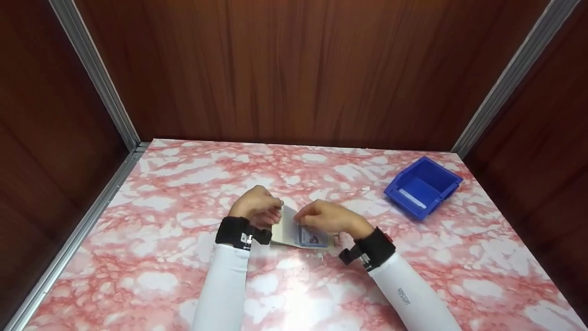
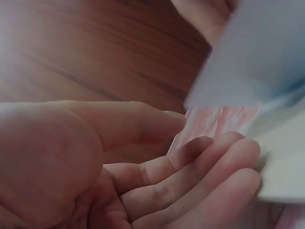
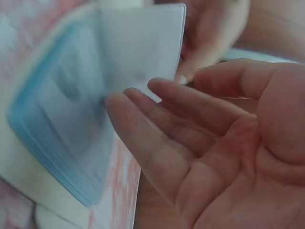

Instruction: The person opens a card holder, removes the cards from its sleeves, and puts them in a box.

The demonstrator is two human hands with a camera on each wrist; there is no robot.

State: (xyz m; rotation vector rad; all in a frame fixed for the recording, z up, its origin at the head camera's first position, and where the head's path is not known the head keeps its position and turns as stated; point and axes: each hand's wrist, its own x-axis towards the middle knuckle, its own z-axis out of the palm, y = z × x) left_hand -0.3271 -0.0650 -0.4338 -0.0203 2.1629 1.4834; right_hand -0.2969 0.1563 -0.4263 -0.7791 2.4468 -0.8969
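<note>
A small card holder booklet (image 1: pixel 285 232) lies opened on the table, with a cream cover and bluish plastic sleeves (image 3: pixel 62 109). One translucent sleeve page (image 3: pixel 140 45) stands raised from the stack. My left hand (image 1: pixel 257 205) is at the booklet's left side. In the left wrist view its fingertips (image 2: pixel 245 157) lie against or close beside the cream cover (image 2: pixel 286 157), thumb apart from them. My right hand (image 1: pixel 333 217) hovers over the right half, fingers extended. Its fingertips (image 3: pixel 119 102) reach the sleeves; whether they press them cannot be told.
A blue plastic bin (image 1: pixel 422 187) with a pale strip on its front stands at the back right. The table (image 1: pixel 183 257) has a red and white marbled top. Brown wood-grain panels (image 1: pixel 294 69) and metal posts (image 1: pixel 98 73) enclose it at the back and sides.
</note>
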